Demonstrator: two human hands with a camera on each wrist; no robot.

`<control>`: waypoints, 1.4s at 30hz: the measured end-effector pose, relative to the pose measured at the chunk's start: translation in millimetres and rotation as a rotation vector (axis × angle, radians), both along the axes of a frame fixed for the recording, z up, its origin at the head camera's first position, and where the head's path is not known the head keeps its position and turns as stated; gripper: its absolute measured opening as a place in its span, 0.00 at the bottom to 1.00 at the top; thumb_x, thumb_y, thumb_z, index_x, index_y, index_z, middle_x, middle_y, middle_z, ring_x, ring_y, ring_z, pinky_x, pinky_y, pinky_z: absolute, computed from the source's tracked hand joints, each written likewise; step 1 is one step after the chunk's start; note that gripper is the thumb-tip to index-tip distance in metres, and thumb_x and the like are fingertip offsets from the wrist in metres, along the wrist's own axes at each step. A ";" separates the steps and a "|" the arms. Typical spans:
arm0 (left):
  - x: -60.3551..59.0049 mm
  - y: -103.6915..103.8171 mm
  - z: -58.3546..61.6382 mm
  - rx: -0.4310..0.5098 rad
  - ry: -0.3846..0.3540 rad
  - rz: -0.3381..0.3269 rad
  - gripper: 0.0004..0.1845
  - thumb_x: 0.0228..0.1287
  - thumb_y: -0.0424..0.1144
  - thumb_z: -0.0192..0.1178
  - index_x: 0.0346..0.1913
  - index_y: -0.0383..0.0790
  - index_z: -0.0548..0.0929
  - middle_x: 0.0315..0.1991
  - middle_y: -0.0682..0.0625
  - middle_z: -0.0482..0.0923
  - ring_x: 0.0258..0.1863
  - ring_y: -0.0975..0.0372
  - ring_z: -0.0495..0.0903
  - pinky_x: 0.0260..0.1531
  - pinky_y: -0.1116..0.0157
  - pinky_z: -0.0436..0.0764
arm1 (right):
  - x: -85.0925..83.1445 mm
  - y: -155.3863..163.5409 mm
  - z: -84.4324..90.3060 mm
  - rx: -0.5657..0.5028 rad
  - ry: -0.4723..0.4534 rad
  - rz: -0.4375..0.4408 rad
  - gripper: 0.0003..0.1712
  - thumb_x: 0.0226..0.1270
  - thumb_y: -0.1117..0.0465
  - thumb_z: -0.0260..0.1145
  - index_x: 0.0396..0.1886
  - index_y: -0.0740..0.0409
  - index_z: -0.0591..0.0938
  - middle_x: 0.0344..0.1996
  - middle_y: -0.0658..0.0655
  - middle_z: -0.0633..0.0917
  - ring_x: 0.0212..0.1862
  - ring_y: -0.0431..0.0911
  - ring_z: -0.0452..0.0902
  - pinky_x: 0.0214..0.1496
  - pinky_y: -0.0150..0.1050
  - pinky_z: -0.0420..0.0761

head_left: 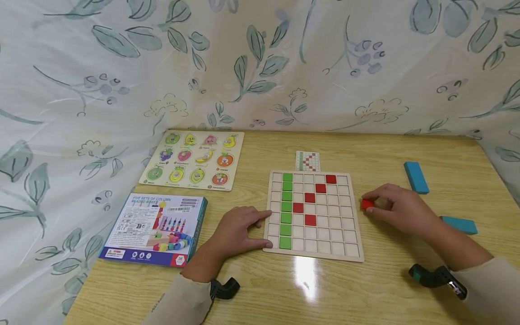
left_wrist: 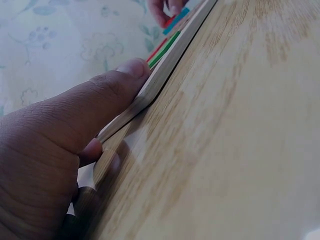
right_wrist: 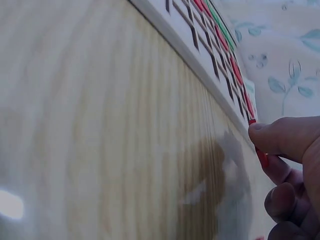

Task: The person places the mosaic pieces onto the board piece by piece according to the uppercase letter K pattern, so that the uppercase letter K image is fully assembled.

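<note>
A wooden grid board (head_left: 333, 247) lies at the middle of the table. Green square tiles (head_left: 286, 218) fill its second column from the left. Several red tiles (head_left: 310, 197) slant from the upper right down to that column, with one lower to the right. My left hand (head_left: 232, 231) rests its thumb on the board's near left corner, a fingertip at its left edge. Right of the board, my right hand (head_left: 400, 208) pinches a red square tile (head_left: 367, 204) between thumb and finger, also visible in the right wrist view. Behind the board lies a small pattern card (head_left: 307, 160) showing a similar green and red grid.
Two blue blocks (head_left: 416, 177) lie apart on the right, one beside my right forearm. On the left are a fruit picture board (head_left: 192, 160) and a flat bead-toy box (head_left: 152, 229). A floral cloth (head_left: 260, 67) hangs behind the table.
</note>
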State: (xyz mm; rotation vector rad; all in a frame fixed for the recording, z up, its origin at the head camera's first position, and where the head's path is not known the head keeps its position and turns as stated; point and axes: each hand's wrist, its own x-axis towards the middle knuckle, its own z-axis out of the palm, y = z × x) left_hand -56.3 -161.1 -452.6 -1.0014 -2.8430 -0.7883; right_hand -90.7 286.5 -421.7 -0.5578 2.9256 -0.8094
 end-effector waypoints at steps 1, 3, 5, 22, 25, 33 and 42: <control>-0.1 0.0 -0.1 0.001 0.003 -0.001 0.39 0.53 0.62 0.81 0.65 0.47 0.87 0.35 0.62 0.74 0.35 0.68 0.70 0.43 0.63 0.74 | 1.9 -2.4 1.2 -0.005 -0.011 0.006 0.19 0.67 0.59 0.80 0.56 0.55 0.90 0.46 0.53 0.86 0.29 0.40 0.71 0.29 0.36 0.73; -0.1 0.0 -0.3 0.003 0.007 -0.001 0.39 0.53 0.62 0.82 0.65 0.47 0.87 0.35 0.62 0.74 0.35 0.68 0.69 0.42 0.63 0.74 | 5.7 -7.3 3.7 -0.015 -0.031 0.019 0.20 0.65 0.60 0.81 0.56 0.54 0.90 0.45 0.51 0.86 0.29 0.40 0.71 0.29 0.36 0.73; -0.1 -0.2 -0.3 0.005 0.012 -0.002 0.39 0.52 0.62 0.82 0.65 0.47 0.87 0.35 0.62 0.74 0.35 0.68 0.69 0.42 0.63 0.73 | 8.9 -12.8 6.3 -0.028 -0.058 0.031 0.21 0.65 0.59 0.82 0.57 0.53 0.90 0.44 0.50 0.85 0.28 0.40 0.70 0.28 0.36 0.72; 0.5 -0.2 1.0 -0.004 -0.001 0.001 0.39 0.54 0.62 0.81 0.66 0.48 0.86 0.35 0.63 0.73 0.36 0.68 0.70 0.44 0.62 0.75 | 32.6 -58.4 10.0 -0.097 -0.139 0.116 0.20 0.60 0.57 0.84 0.53 0.46 0.92 0.41 0.41 0.84 0.31 0.39 0.70 0.32 0.35 0.71; 0.4 -0.2 0.7 -0.004 -0.002 0.003 0.39 0.53 0.62 0.81 0.66 0.48 0.86 0.35 0.63 0.74 0.36 0.68 0.70 0.44 0.62 0.75 | 34.7 -63.0 7.1 -0.102 -0.144 0.129 0.19 0.61 0.58 0.84 0.51 0.44 0.92 0.42 0.40 0.85 0.35 0.40 0.73 0.35 0.35 0.74; 0.9 -0.4 -0.2 0.037 0.031 -0.007 0.37 0.51 0.60 0.83 0.63 0.48 0.88 0.35 0.62 0.74 0.35 0.69 0.69 0.43 0.63 0.75 | 37.7 -76.6 3.3 -0.117 -0.171 0.189 0.18 0.63 0.57 0.83 0.52 0.41 0.92 0.47 0.39 0.86 0.41 0.40 0.76 0.41 0.35 0.77; 0.8 -0.1 0.1 0.035 0.017 -0.001 0.37 0.52 0.60 0.83 0.63 0.48 0.87 0.35 0.62 0.74 0.35 0.68 0.70 0.44 0.62 0.75 | 39.8 -89.3 -2.3 -0.097 -0.127 0.221 0.18 0.62 0.58 0.83 0.51 0.42 0.93 0.44 0.38 0.85 0.42 0.37 0.77 0.43 0.35 0.79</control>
